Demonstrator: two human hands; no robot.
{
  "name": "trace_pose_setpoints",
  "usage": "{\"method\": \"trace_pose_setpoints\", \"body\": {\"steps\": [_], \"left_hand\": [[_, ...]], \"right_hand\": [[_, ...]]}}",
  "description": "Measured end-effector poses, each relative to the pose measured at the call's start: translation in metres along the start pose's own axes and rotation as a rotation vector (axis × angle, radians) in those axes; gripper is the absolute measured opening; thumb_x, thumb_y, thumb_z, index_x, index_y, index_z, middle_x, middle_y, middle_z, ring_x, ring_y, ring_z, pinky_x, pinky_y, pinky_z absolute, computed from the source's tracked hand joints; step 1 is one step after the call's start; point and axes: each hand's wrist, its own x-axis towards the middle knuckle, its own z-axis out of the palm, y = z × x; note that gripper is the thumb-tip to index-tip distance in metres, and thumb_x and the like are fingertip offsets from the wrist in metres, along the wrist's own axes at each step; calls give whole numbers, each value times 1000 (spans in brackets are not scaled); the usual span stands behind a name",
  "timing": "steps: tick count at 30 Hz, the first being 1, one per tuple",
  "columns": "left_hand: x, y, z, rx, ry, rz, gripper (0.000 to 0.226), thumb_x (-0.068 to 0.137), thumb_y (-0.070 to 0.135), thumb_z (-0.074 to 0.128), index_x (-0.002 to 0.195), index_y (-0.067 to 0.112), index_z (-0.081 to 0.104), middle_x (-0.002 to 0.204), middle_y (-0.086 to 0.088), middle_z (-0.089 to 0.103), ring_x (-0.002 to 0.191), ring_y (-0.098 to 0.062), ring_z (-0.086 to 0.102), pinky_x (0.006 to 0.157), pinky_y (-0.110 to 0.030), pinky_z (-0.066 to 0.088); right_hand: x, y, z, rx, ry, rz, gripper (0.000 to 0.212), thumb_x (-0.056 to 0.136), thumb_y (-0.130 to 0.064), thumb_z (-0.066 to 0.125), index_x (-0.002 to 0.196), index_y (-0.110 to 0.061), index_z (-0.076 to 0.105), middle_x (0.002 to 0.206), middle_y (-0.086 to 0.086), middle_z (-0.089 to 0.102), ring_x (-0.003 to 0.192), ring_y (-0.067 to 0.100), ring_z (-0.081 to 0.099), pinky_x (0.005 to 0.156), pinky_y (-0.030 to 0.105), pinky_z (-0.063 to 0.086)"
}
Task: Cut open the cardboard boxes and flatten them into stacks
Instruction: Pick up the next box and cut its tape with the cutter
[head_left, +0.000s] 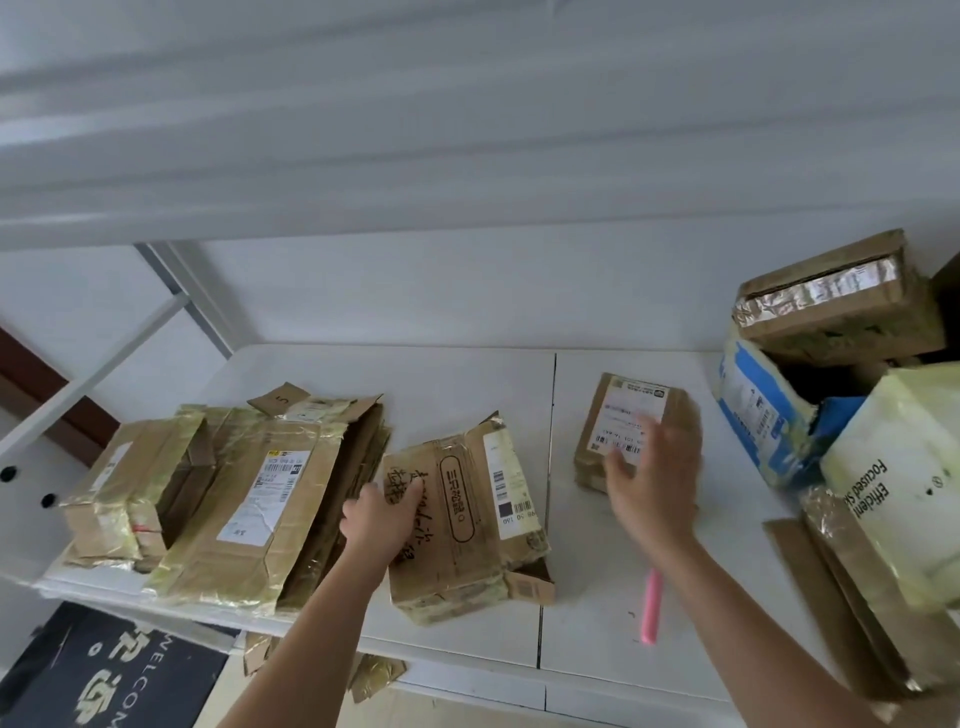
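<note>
A: What's the left hand (382, 512) doing rn?

B: It's pressing flat on the flattened box (462, 525) mid-table, fingers spread and lying on the handwriting, palm down, not gripping anything. Box is lying just beside the stack of flattened boxes (234, 499) on the left end of the white table (597, 613).

A: And the right hand (657, 483)?

B: It's reaching toward the small sealed box (631, 426), fingers open and loosely spread. It's blurred, so can't tell if it's touching the box yet; nothing's held.

A: So which step?

B: Imo it's finishing one box and going for the next. The pink cutter (652, 605) is lying on the table under the right forearm, untouched.

A: Next move?

B: Prob needs the flat one slid onto the left stack, the small box pulled closer, then the cutter picked up for the tape seam. More uncut boxes (831, 306) are waiting at the far right.
</note>
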Motion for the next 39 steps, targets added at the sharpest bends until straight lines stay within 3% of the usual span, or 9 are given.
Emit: {"method": "trace_pose_setpoints", "body": {"steps": [4, 11, 14, 19, 24, 28, 31, 35, 39], "left_hand": [[-5, -3, 4, -325, -144, 41, 44, 95, 56, 46, 126, 26, 54, 111, -1, 68, 97, -19, 65, 82, -39, 55], [-16, 40, -42, -402, -29, 308, 39, 93, 60, 51, 120, 37, 68, 118, -2, 62, 109, -27, 59, 95, -42, 45], [-27, 56, -48, -32, -75, 449, 30, 91, 50, 60, 120, 44, 66, 151, 6, 30, 139, -33, 27, 115, -55, 27], [-42, 41, 1, 359, -98, 550, 71, 87, 51, 64, 150, 41, 32, 160, 8, 8, 144, -30, -2, 119, -51, 15], [-41, 36, 18, 187, 60, 523, 61, 92, 35, 62, 148, 26, 39, 162, 0, 11, 146, -29, 2, 117, -46, 20], [-40, 36, 13, -182, 4, 256, 56, 99, 31, 50, 149, 39, 27, 158, -7, 16, 124, -32, 41, 104, -45, 41], [-40, 36, 11, -330, -73, 244, 54, 100, 34, 51, 147, 47, 27, 140, -2, 43, 107, -23, 57, 89, -48, 55], [-42, 36, 8, -606, -169, 218, 43, 103, 27, 48, 140, 47, 39, 119, 5, 54, 100, -19, 62, 85, -48, 57], [-45, 33, 9, -680, -153, 254, 36, 104, 26, 46, 132, 48, 44, 112, 15, 52, 98, -8, 58, 89, -42, 56]], "right_hand": [[-46, -44, 14, 423, -760, 56, 64, 99, -38, 52, 152, -28, 18, 142, -4, 47, 119, 15, 55, 80, 15, 46], [-40, -43, 34, 1327, -717, 638, 55, 92, 12, 51, 125, -32, 49, 116, 17, 66, 82, 26, 72, 54, 32, 59], [-46, -37, 44, 1044, -814, 564, 48, 93, 5, 57, 124, -30, 48, 113, 11, 68, 93, 28, 70, 68, 42, 62], [-45, -1, 45, -242, -477, -69, 32, 98, -13, 47, 125, -25, 60, 120, 3, 57, 114, 20, 56, 87, 30, 50], [-45, 42, -2, -773, -469, -91, 46, 87, -25, 66, 128, -25, 47, 133, 5, 39, 118, 19, 47, 84, 27, 51], [-49, 59, -8, -807, -502, -181, 68, 62, -31, 84, 119, -24, 48, 117, 3, 49, 104, 19, 56, 72, 30, 56], [-44, 67, -5, -721, -436, -387, 54, 22, -11, 95, 65, -17, 63, 64, 1, 54, 48, 20, 58, 33, 28, 46], [-33, 44, -4, -650, -333, -412, 12, 85, -32, 68, 91, -23, 61, 80, -9, 61, 65, 11, 60, 54, 25, 50], [-23, 10, -1, -42, 20, -430, 20, 86, -16, 65, 76, -18, 48, 58, -6, 52, 49, 11, 53, 40, 30, 48]]}}
